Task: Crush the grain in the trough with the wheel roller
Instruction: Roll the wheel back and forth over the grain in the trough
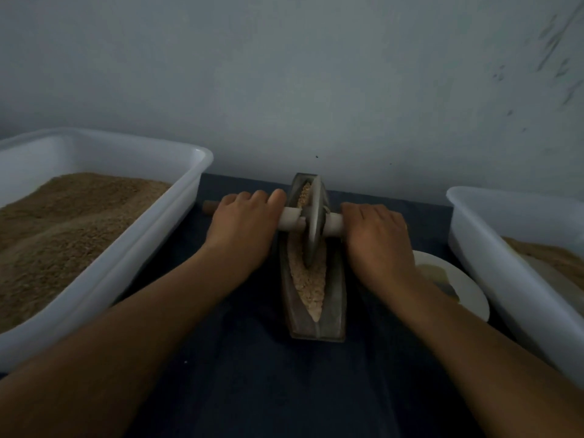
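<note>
In trough (335, 298), long axis toward wall: wheel roller (314, 222) crosswise; left hand (243, 229), right hand (376, 238) grip wrapped round axle.

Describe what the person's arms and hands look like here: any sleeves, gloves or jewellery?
Both forearms are bare for as far as the head view shows them; no sleeve edge appears. The left hand and right hand wear no gloves. No watch, bracelet or ring shows on the wrists or on the backs of the hands. The dim light hides finer marks.

Bare forearms, no sleeves; left hand (241, 227), right hand (377, 240).
</note>
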`<state>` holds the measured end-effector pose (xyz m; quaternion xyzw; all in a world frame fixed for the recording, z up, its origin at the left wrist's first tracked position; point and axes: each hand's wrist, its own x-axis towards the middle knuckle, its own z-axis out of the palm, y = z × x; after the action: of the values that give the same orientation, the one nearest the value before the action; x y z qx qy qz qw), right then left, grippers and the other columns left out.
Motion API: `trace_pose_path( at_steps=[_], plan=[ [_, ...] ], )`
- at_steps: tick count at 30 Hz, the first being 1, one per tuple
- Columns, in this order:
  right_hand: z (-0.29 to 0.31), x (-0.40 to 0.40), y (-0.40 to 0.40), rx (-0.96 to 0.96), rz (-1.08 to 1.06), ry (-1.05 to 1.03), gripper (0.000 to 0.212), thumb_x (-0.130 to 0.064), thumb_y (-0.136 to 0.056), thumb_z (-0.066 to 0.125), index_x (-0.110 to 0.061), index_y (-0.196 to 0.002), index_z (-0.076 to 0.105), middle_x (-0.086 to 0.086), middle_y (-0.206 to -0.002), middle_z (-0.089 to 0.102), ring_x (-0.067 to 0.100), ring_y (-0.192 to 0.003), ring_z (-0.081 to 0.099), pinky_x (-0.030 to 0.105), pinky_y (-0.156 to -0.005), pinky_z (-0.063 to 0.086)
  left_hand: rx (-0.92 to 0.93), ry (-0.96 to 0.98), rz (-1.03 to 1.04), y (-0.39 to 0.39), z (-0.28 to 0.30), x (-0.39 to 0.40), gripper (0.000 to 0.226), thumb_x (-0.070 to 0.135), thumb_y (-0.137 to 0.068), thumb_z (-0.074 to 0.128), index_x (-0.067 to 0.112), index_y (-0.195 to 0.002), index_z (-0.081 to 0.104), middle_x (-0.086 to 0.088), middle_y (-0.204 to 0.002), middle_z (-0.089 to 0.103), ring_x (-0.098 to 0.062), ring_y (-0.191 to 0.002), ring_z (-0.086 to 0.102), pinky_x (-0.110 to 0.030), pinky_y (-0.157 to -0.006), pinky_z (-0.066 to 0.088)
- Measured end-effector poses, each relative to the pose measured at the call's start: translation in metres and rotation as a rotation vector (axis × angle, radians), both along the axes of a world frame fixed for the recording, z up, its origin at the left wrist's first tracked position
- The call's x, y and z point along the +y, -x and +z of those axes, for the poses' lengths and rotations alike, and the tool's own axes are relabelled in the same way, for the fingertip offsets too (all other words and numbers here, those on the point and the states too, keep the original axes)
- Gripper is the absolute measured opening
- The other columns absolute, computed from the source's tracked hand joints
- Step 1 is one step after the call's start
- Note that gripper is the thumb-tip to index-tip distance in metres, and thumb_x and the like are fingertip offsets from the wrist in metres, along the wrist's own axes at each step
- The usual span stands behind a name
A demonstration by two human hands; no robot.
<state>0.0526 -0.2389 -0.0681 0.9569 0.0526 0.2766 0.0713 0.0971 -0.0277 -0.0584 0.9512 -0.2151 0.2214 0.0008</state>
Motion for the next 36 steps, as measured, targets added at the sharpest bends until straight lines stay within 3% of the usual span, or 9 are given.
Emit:
trace_pose_path(
  at_steps=[6,11,16,22,24,28,32,36],
  plan=[
    [0.01,-0.008,-0.042,0.065,-0.016,-0.017,0.023,-0.026,-0.082,0.067,-0.013,-0.1,0.058,0.009,-0.096,0.065,0.032,-0.089,0.058,0.033,-0.065,0.024,0.084,-0.01,0.015,-0.043,0.014,-0.014,0.043,0.028,-0.085,0.067,0.025,-0.12,0.043,-0.009,-0.117,0.057,-0.031,-0.107,0.055,-0.047,-0.088,0.043],
    [0.012,-0.007,-0.049,0.025,-0.029,0.013,0.016,-0.022,-0.084,0.065,-0.015,-0.097,0.058,0.008,-0.093,0.065,0.03,-0.083,0.059,0.032,-0.062,0.025,0.135,0.039,0.004,-0.051,0.015,-0.011,0.042,0.031,-0.087,0.066,0.027,-0.122,0.044,-0.007,-0.116,0.058,-0.03,-0.105,0.056,-0.047,-0.088,0.043],
    [0.006,-0.004,-0.03,-0.023,0.003,0.05,0.019,-0.015,-0.082,0.066,-0.013,-0.1,0.06,0.009,-0.094,0.064,0.032,-0.085,0.058,0.036,-0.068,0.027,0.029,-0.004,0.039,-0.031,0.0,-0.006,0.041,0.029,-0.081,0.07,0.023,-0.113,0.045,-0.002,-0.105,0.063,-0.024,-0.09,0.062,-0.035,-0.07,0.038],
    [-0.001,0.0,0.017,-0.09,0.083,0.04,0.038,-0.014,-0.084,0.067,-0.011,-0.121,0.058,0.009,-0.104,0.061,0.03,-0.094,0.056,0.043,-0.083,0.039,0.118,0.025,0.03,0.005,0.005,0.006,0.043,0.034,-0.078,0.072,0.03,-0.112,0.046,0.006,-0.101,0.062,-0.02,-0.088,0.061,-0.034,-0.064,0.04],
    [-0.005,0.002,0.035,-0.079,0.104,0.021,0.046,-0.015,-0.083,0.067,-0.011,-0.127,0.055,0.01,-0.113,0.061,0.03,-0.102,0.057,0.044,-0.091,0.04,0.096,0.027,0.012,0.023,0.007,0.011,0.042,0.035,-0.078,0.072,0.031,-0.111,0.047,0.007,-0.102,0.062,-0.019,-0.09,0.062,-0.034,-0.065,0.044],
    [-0.002,0.001,0.059,-0.049,0.142,-0.051,0.063,-0.021,-0.076,0.078,-0.012,-0.133,0.053,0.011,-0.124,0.06,0.03,-0.115,0.056,0.047,-0.101,0.042,-0.032,0.027,-0.015,0.056,0.007,0.016,0.04,0.035,-0.078,0.073,0.03,-0.109,0.048,0.009,-0.1,0.062,-0.015,-0.086,0.06,-0.029,-0.064,0.034],
    [0.0,0.006,0.063,-0.061,0.147,-0.066,0.059,-0.019,-0.075,0.079,-0.009,-0.129,0.056,0.013,-0.121,0.061,0.031,-0.112,0.058,0.048,-0.099,0.043,-0.066,0.025,0.001,0.066,0.004,0.015,0.043,0.038,-0.077,0.075,0.03,-0.109,0.046,0.009,-0.1,0.061,-0.012,-0.083,0.057,-0.027,-0.067,0.034],
    [-0.003,0.002,0.049,-0.045,0.128,0.003,0.05,-0.019,-0.082,0.072,-0.01,-0.129,0.055,0.011,-0.116,0.06,0.03,-0.105,0.057,0.046,-0.094,0.043,-0.046,0.019,-0.012,0.051,-0.002,0.011,0.049,0.035,-0.075,0.076,0.028,-0.112,0.044,0.006,-0.104,0.059,-0.015,-0.088,0.056,-0.031,-0.081,0.041]
  ],
)
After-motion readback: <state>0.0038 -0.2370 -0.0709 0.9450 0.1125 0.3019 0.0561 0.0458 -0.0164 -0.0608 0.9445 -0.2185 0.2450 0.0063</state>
